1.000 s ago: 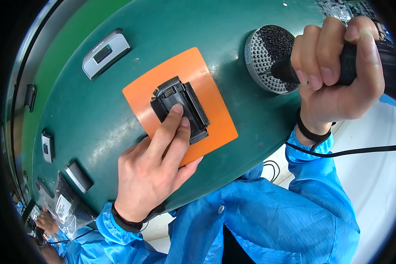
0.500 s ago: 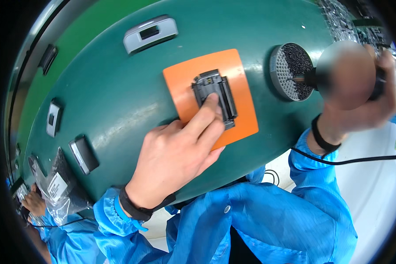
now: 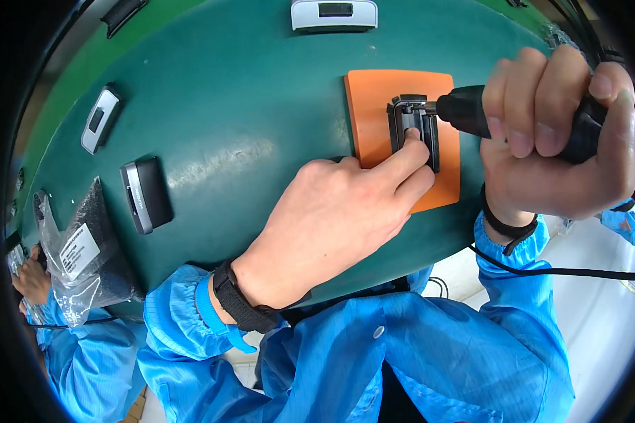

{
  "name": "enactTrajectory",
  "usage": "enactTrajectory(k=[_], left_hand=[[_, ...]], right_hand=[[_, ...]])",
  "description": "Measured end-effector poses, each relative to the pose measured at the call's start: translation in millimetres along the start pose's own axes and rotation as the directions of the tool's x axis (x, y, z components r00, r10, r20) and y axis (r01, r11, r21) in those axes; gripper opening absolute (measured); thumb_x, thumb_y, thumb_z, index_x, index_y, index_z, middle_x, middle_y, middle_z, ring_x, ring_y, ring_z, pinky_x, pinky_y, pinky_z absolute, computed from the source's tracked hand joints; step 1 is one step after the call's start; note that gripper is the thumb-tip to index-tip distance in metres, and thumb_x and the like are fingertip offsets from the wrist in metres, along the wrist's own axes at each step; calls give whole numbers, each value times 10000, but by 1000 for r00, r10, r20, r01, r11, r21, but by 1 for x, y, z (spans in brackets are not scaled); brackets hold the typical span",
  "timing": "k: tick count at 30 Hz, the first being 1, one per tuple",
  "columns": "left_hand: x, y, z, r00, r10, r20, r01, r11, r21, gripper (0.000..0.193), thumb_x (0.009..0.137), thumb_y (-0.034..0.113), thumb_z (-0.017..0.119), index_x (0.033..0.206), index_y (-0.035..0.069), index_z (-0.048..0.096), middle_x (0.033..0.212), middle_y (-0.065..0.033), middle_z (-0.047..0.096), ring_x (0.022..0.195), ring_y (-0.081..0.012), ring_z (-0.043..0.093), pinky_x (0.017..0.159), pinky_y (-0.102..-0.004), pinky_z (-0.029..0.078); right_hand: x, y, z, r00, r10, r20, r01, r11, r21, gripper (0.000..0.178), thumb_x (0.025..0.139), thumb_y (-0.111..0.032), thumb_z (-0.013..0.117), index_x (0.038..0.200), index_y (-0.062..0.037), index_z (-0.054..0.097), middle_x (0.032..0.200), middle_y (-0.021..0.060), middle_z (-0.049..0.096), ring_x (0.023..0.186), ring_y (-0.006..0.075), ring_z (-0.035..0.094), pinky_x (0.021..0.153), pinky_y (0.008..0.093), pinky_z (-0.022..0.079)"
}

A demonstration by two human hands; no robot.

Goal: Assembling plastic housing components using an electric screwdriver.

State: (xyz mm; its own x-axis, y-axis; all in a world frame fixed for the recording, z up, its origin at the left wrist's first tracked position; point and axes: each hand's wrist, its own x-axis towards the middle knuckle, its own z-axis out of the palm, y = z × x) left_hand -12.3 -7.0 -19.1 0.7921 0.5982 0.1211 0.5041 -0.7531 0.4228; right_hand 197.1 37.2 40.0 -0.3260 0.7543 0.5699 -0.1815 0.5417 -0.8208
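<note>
On the green table lies an orange mat with a black plastic housing on it. My left hand holds the housing down, its index fingertip pressed onto the middle and the other fingers bent beside it. Wrapped in my right hand is a black electric screwdriver, lying nearly level from the right. The bit meets the housing's upper right part; any screw there is too small to make out. Both wrists wear black bands.
Grey-and-black device covers lie at the far edge and on the left, with a darker cover nearer. A clear bag of dark parts sits by another person's hand. A black cable crosses at the right.
The screwdriver has gone from above the round dish of small black screws to the housing. The view has shifted, the mat appears further right, and the dish is out of sight.
</note>
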Motion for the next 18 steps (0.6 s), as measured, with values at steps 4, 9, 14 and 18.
enactTrajectory(k=[4,9,14,18], left_hand=[[0,0,0,1000,-4,-4,4,1000,-2,508,700,273,835,1125,113,606,1353,-39,568,692,-205,680,598,-308,555],[1,1,1,1000,-11,13,11,1000,11,507,684,272,836,1111,120,608,1329,-24,577,685,-198,677,594,-303,554],[1,1,3,1000,-16,-21,16,1000,3,496,684,268,838,1098,118,611,1315,-18,580,689,-195,676,594,-299,555],[1,1,4,999,-12,-41,12,1000,-2,487,682,266,840,1086,115,613,1304,-16,582,694,-192,676,594,-300,556]], right_hand=[[0,5,-3,997,-1,72,0,1000,4,369,1038,-289,271,1149,-113,576,679,-9,427,519,106,397,517,297,394],[0,8,-2,992,9,124,-13,999,33,375,1054,-298,261,1172,-121,569,683,-5,431,524,107,400,519,298,398],[0,12,0,993,13,119,-17,999,31,367,1056,-292,257,1162,-124,566,668,-3,428,516,110,394,509,296,393],[0,13,5,993,9,121,-14,999,45,346,1055,-287,259,1150,-128,551,658,2,427,509,110,391,500,299,389]])
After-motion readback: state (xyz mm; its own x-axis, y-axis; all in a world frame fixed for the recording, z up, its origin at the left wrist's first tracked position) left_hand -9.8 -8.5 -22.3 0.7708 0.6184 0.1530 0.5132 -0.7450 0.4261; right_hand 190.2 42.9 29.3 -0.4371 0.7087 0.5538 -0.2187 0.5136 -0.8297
